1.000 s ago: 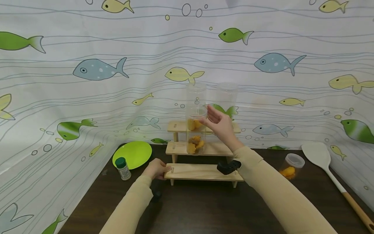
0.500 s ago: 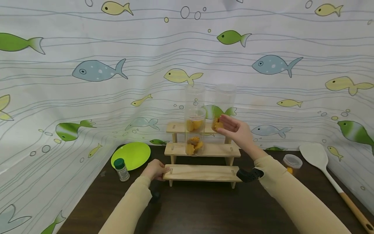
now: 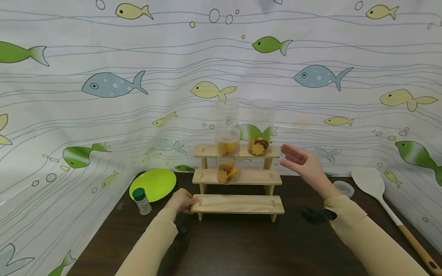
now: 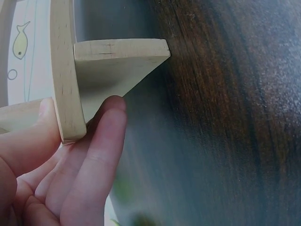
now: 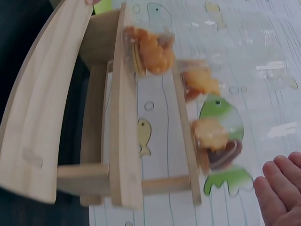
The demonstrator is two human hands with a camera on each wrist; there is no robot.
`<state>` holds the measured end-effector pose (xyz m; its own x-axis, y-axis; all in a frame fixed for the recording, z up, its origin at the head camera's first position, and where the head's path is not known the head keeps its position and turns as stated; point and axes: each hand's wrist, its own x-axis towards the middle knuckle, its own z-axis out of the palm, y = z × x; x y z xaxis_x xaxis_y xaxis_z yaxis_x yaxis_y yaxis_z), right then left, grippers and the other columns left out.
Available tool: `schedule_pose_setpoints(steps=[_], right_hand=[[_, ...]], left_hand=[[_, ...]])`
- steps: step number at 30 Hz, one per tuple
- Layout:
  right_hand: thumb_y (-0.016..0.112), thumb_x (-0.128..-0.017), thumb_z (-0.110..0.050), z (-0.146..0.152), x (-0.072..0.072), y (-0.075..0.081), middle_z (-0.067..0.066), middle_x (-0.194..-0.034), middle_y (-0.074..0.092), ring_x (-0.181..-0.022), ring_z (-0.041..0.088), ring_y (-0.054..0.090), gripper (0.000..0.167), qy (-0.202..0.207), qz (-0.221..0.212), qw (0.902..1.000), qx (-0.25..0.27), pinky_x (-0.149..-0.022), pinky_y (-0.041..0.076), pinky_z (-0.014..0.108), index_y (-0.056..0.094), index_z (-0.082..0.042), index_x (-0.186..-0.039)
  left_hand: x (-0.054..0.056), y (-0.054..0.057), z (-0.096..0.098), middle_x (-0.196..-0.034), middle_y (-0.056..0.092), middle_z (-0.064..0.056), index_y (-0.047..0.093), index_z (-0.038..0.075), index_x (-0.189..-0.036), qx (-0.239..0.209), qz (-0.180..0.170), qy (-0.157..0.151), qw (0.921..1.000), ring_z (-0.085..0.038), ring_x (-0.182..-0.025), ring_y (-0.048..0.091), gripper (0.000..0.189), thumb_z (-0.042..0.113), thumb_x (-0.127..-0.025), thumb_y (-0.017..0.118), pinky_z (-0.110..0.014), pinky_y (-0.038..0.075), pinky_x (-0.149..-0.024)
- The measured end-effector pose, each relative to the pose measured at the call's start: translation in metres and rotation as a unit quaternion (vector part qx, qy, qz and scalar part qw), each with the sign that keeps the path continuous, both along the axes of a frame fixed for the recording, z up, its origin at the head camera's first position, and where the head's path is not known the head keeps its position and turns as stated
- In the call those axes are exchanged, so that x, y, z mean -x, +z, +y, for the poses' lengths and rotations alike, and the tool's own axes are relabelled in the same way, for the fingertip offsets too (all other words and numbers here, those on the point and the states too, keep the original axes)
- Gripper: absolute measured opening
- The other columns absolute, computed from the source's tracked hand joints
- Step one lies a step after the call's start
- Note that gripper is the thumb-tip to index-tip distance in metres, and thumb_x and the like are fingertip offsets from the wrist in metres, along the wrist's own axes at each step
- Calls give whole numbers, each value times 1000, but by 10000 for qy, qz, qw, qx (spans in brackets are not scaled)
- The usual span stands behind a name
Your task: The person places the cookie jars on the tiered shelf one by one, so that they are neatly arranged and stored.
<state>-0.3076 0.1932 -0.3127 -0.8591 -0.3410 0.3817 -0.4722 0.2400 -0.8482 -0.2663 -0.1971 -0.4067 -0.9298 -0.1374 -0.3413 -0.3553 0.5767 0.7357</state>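
Observation:
My left hand (image 3: 181,200) pinches the left end of the lowest board of a three-tier wooden shelf (image 3: 238,203). In the left wrist view, the thumb (image 4: 33,141) lies on the board's upper face and the fingers are beneath it. My right hand (image 3: 305,165) is in the air just right of the shelf, fingers extended, holding nothing. On the top tier stand two clear jars, a left jar (image 3: 227,111) and a right jar (image 3: 263,119), with cookies at the bottom. A third cookie jar (image 3: 228,158) stands on the middle tier's left half.
Another clear jar (image 3: 344,188) stands on the dark table (image 3: 235,249) at right, partly hidden by the right forearm. Beside it lies a white turner (image 3: 369,182) with a wooden handle. At left are a lime-green plate (image 3: 160,182) and a green-capped shaker bottle (image 3: 142,203).
My right hand has moved right and somewhat down, from beside the middle-tier jar, past the top right jar, to beyond the shelf. The left hand has kept its grip on the board.

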Motion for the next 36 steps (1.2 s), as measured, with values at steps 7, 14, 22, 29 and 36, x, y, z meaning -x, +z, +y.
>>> schedule_pose_setpoints(steps=[7, 14, 22, 29, 36], right_hand=[[63, -93, -16, 28, -5, -6, 9, -139, 50, -111, -9, 53, 58, -99, -68, 9998, -127, -87, 48, 11, 39, -4, -143], [60, -94, -12, 52, -15, -15, -1, -137, 54, -108, -11, 54, 54, -252, 114, 9994, -219, -84, 48, 10, 40, -2, -143], [62, -93, -14, 90, -23, -27, -12, -132, 55, -108, -16, 51, 54, -898, 196, 9945, -506, -82, 45, 4, 42, -6, -143], [62, -93, -18, 126, -27, -40, -23, -125, 55, -103, -20, 50, 54, -1539, 84, 9863, -591, -79, 43, 1, 42, -9, -143], [63, -93, -27, 157, -35, -53, -24, -130, 50, -103, -23, 47, 58, -2144, -167, 9739, -729, -74, 39, -2, 40, -14, -145]], left_hand=[[0, 0, 0, -85, 65, -20, 59, -17, -108, 41, -8, 5, 10000, -26, -72, 69, 32, 10, -91, 64, -36, 59, -64], [1, 0, -1, -84, 66, -20, 61, -16, -106, -63, -93, -1, 9999, -26, -71, 70, 30, 9, -90, 64, -36, 59, -65], [0, 1, -1, -83, 65, -20, 60, -17, -107, -84, -57, 13, 9999, -25, -70, 69, 30, 9, -91, 64, -36, 60, -64], [-3, 4, 1, -86, 63, -21, 57, -19, -110, 88, 33, 15, 10000, -25, -71, 69, 34, 9, -91, 63, -37, 59, -66], [-1, 0, 1, -86, 64, -21, 58, -18, -110, 84, 15, 38, 10000, -23, -69, 68, 34, 10, -91, 63, -35, 59, -64]])
